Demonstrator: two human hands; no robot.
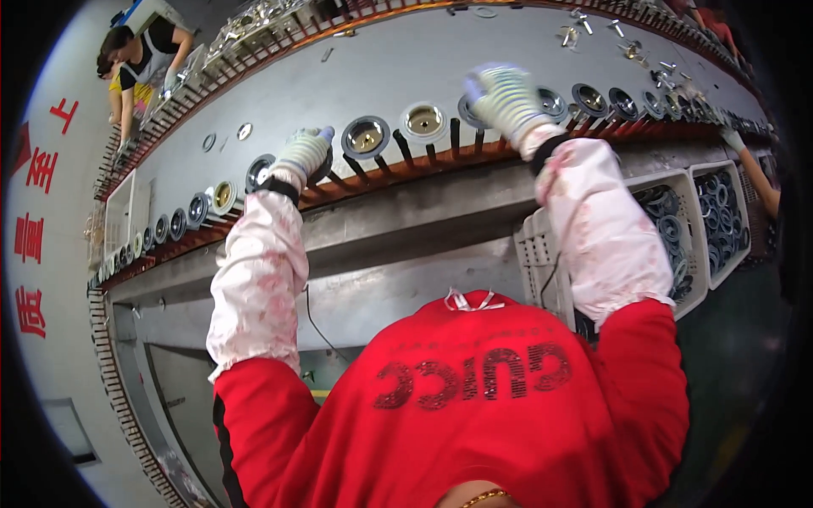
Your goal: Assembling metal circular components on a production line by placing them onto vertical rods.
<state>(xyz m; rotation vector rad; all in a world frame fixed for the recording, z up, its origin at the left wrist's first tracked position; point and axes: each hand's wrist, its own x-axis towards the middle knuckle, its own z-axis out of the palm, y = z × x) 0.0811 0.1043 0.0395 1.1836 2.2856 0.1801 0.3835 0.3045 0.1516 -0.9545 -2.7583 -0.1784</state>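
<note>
**Holding your left hand (pixel 303 154) and right hand (pixel 512 100) at a line of discs (pixel 366 140): knocks look the likeliest trouble**

Head view, sole view. Discs sit along the near edge of the grey surface (pixel 389 76), by a row of dark pegs (pixel 456 135).

Left: your gloved hand is between a dark disc (pixel 257 173) and a half-covered disc (pixel 322 173). Fingers bent, one digit poking right; can't tell if they pinch anything.

Right: glove blurred, between a partly hidden disc (pixel 468 115) and a grey-rimmed disc (pixel 552 103). Fingers look curled; grip can't be told. A pale-rimmed disc (pixel 423 124) lies between your hands, untouched.

Risks, my judgement: discs are packed close, so a fast sweep of your right hand could clip a neighbour. Your loose sleeve (pixel 593 220) dragging low could shift a rim. A disc nudged toward you might slip past the pegs and fall; on your right it could drop into the crate (pixel 539 254) or among the grey rings (pixel 722 203). Reach too far right and you could bump the co-worker's hand (pixel 730 137). Loose metal parts (pixel 569 35) lie well apart, low risk.
</note>
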